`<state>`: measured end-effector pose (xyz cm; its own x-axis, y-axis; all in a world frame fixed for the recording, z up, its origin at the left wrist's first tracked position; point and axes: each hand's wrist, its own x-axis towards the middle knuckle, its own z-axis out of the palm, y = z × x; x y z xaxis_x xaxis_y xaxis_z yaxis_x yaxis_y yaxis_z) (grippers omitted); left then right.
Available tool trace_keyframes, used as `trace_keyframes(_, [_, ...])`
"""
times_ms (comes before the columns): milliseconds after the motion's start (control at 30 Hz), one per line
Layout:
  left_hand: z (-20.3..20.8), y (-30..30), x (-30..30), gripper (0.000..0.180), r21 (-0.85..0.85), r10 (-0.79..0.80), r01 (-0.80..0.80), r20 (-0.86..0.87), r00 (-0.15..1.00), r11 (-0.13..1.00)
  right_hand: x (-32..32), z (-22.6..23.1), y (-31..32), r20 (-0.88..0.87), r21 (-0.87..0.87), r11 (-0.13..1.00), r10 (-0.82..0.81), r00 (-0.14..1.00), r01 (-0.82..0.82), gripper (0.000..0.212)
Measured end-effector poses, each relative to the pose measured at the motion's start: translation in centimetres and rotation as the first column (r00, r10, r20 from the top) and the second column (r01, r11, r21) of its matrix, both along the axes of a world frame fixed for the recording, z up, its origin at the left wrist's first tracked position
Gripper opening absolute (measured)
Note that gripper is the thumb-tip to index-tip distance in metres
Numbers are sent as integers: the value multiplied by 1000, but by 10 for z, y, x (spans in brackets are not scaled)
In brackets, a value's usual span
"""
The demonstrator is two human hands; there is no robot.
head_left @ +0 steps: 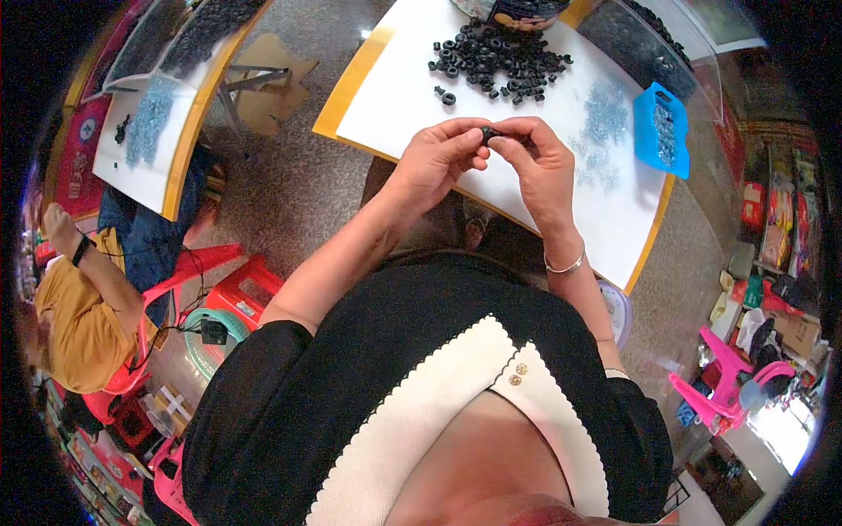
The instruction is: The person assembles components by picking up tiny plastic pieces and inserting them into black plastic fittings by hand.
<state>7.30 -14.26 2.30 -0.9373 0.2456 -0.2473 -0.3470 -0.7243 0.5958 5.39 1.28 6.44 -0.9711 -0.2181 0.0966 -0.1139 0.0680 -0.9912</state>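
Above the table's near edge my two hands meet at a small black ring-like part (488, 134). My left hand (443, 158) pinches it between thumb and forefinger. From the other side, the thumb and fingers of my right hand (541, 162) close on the same part; its details are too small to make out. Beyond my hands lies a heap of small black cylindrical parts (500, 61), with a few strays at its near left. Small clear bluish pieces (605, 118) are scattered on the white tabletop (386, 96) to the right.
A blue plastic basket (649, 131) at the table's right edge holds more clear pieces. A patterned round container (513, 13) stands at the far edge. To the left, another person (83, 307) sits by a second table (132, 175). A pink stool (719, 386) stands at the right.
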Motion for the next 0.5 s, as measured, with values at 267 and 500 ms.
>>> trace_keyframes(267, [7,1,2,21,-313,45,-83,-129,991,946,7,5,0,-260,210,977,18,965,38,12])
trace_keyframes(500, [2,-4,1,22,-249,-62,32,-114,992,968,4,-12,5,-223,58,997,65,973,-53,14])
